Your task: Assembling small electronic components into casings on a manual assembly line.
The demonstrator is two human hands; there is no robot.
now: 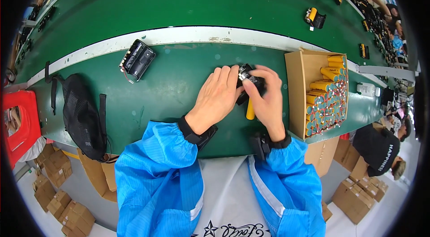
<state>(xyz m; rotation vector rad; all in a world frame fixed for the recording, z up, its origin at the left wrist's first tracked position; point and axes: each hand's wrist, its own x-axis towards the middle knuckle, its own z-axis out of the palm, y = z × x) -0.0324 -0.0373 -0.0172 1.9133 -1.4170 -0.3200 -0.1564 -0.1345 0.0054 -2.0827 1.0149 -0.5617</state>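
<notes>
A small black plastic housing with metallic parts (244,71) is held between my two hands over the green bench. My left hand (217,96) grips its left side, fingers pressed together along the edge. From the right, my right hand (268,98) closes on it with thumb and fingers, and that hand looks slightly blurred. Below the housing a yellow cylindrical battery cell (250,110) sticks out between the hands; its upper end is hidden, so I cannot tell whether it sits inside. Another black housing with wires (137,60) lies to the left on the bench.
An open cardboard box (296,96) of yellow wired cells stands at the right. A black bag (82,116) lies at the left beside a red stool (22,120). Past the white rail (192,34), a housing with a yellow cell (315,18) rests on the green belt.
</notes>
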